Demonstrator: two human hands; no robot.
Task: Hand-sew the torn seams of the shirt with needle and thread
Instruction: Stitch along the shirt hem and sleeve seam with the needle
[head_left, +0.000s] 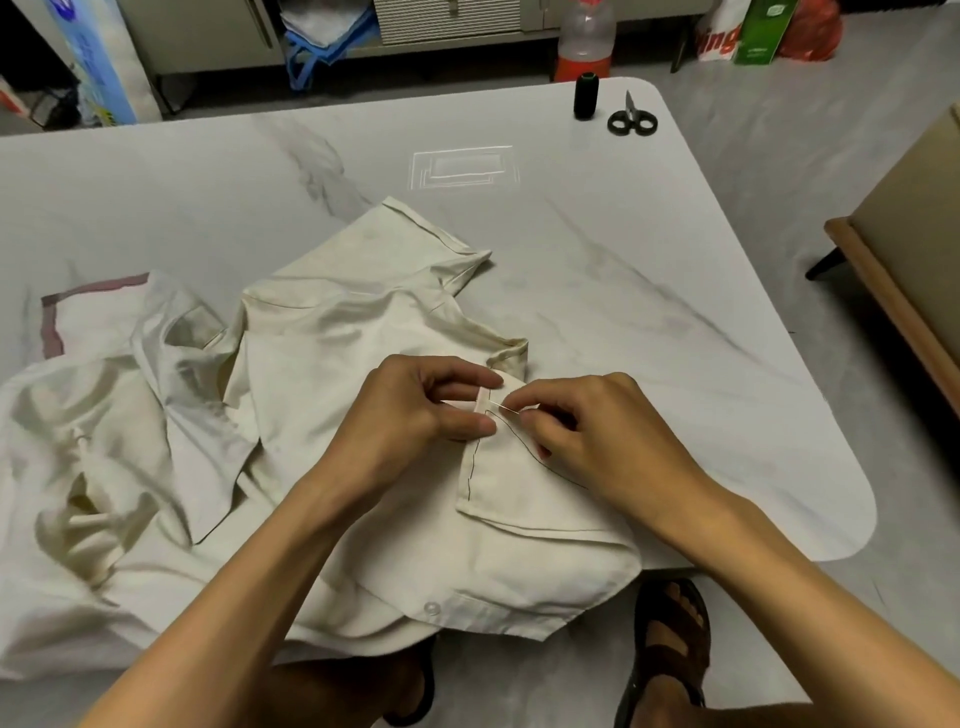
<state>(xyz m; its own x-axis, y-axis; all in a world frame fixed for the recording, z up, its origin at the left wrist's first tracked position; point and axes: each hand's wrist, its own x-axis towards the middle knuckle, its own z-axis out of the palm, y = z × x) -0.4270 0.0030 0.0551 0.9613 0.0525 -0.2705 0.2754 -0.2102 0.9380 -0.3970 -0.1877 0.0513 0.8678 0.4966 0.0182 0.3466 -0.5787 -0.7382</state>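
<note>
Here we are at the centre of the frame, low and tight over the cream shirt (363, 322), which lies crumpled across the lower left and middle of the marble tabletop (623, 234), with one corner hanging off the near edge. The left hand (421, 410) comes in from the lower left, thumb and forefinger pinching a narrow raised fold (485, 402) of the cloth. The right hand (597, 431) is just beside it on the right, fingers curled, pinching the needle (506, 409). This is the relation that matters: the needle lies almost level across the frame, its tip pointing left at the fold and its rear end in the right fingertips, while the stitched seam (469, 467) runs downward from that fold toward the bottom of the frame. So the needle sits crosswise to the seam, right at its upper end. The tip looks to be touching or just entering the fold, though I can't tell how deep. The dark thread (527, 449) trails from the needle in a loose curve down and right, passing under the right hand. My read is that the next stitch is a short push leftward by the right hand, with the left holding the fold steady. The slack thread could snag. The black spool (587, 96) and scissors (632, 122) sit well apart at the upper right.
</note>
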